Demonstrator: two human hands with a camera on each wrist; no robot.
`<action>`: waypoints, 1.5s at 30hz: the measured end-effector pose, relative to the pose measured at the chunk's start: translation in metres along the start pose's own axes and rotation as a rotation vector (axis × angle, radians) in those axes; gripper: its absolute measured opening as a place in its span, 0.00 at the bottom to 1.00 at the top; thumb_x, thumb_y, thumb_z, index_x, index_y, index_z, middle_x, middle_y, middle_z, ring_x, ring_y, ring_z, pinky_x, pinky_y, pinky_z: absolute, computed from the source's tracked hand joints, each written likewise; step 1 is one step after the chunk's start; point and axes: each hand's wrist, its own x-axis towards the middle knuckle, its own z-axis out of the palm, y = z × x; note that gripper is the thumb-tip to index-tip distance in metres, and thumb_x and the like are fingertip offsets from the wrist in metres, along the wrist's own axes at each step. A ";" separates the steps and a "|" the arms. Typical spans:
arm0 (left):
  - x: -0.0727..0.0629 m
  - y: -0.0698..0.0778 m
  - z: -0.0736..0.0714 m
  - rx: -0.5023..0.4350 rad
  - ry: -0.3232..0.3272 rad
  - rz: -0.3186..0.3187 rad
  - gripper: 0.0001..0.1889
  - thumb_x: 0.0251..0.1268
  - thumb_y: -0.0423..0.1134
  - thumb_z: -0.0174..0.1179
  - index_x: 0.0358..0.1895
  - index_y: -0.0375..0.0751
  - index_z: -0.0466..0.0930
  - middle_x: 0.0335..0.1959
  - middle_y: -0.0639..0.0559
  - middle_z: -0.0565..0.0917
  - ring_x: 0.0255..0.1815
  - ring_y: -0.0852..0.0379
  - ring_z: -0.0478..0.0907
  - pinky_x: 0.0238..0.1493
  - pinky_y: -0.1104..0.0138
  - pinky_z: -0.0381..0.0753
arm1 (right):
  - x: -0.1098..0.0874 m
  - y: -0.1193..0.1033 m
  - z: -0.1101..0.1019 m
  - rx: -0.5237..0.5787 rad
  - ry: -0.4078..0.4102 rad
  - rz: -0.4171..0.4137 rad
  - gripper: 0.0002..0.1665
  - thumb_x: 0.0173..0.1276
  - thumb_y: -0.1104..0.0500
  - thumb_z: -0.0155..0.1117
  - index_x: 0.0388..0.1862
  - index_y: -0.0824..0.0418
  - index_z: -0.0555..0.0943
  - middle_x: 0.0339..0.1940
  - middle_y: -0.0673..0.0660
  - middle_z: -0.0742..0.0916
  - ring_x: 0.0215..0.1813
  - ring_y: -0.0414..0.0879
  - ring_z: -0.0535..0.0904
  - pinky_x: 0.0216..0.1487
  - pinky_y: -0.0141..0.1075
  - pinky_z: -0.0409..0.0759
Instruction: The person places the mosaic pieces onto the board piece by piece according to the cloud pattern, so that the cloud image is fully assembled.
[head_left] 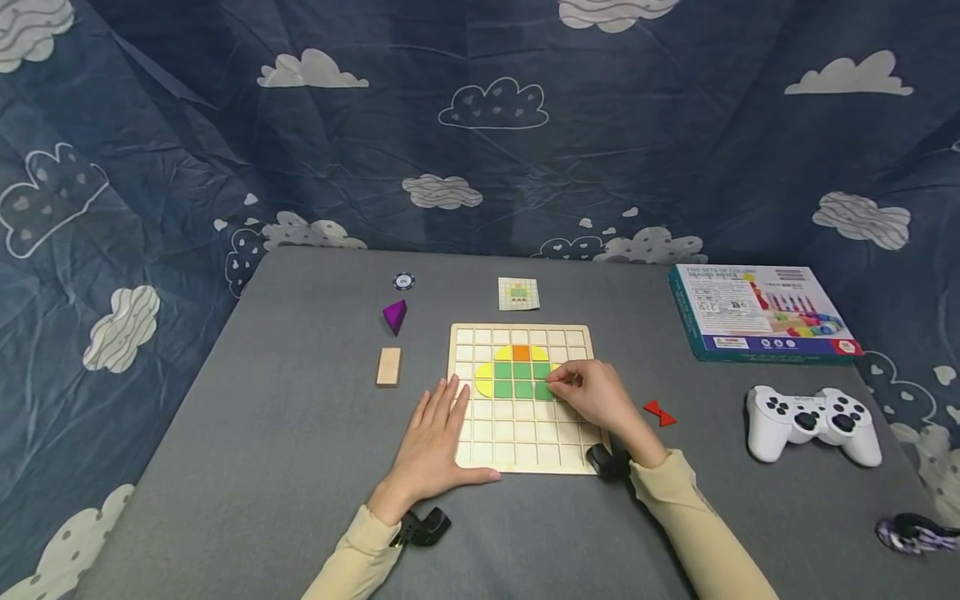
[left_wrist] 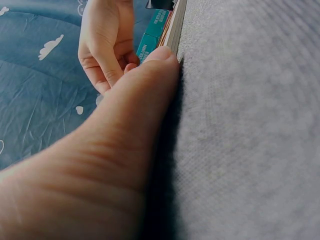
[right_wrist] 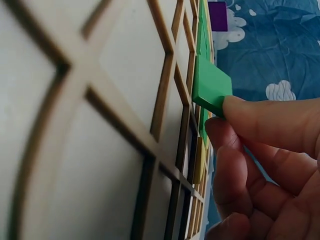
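Observation:
A wooden grid board (head_left: 525,437) lies flat, with green square tiles (head_left: 522,388), an orange tile (head_left: 521,353) and rounded yellow tiles (head_left: 483,387) in its upper cells. Between thumb and index finger, my right hand (head_left: 596,396) pinches a green square tile (right_wrist: 212,86), tilted against the grid at the right end of the green rows. My left hand (head_left: 429,446) rests at the board's left side, fingers straight over its edge and thumb along the near edge. In the left wrist view, the left thumb (left_wrist: 132,95) hides most of the board.
Beyond the board lies a small pattern card (head_left: 518,294). To the left are a wooden block (head_left: 388,367), a purple triangular piece (head_left: 394,316) and a poker chip (head_left: 403,281). Red triangles (head_left: 660,413), a white game controller (head_left: 813,423) and a box (head_left: 765,312) are on the right.

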 end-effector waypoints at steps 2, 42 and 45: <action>0.000 0.000 0.000 0.000 -0.002 0.000 0.65 0.41 0.79 0.56 0.75 0.35 0.45 0.76 0.40 0.45 0.75 0.46 0.39 0.72 0.54 0.39 | 0.001 0.000 0.000 -0.006 -0.004 0.012 0.02 0.58 0.61 0.71 0.30 0.59 0.87 0.24 0.47 0.85 0.21 0.42 0.72 0.24 0.36 0.69; 0.000 -0.001 0.002 -0.005 0.002 0.006 0.65 0.41 0.78 0.57 0.75 0.35 0.45 0.76 0.40 0.44 0.75 0.46 0.37 0.72 0.54 0.38 | -0.043 0.042 -0.052 -0.081 -0.045 0.053 0.08 0.57 0.60 0.72 0.36 0.61 0.86 0.26 0.51 0.78 0.24 0.45 0.67 0.22 0.34 0.62; 0.000 -0.001 0.002 -0.009 0.003 0.003 0.65 0.41 0.78 0.57 0.75 0.35 0.45 0.76 0.40 0.44 0.75 0.46 0.38 0.72 0.54 0.38 | -0.047 0.048 -0.055 -0.097 -0.065 0.038 0.10 0.55 0.60 0.74 0.35 0.60 0.86 0.27 0.51 0.78 0.25 0.45 0.68 0.23 0.34 0.63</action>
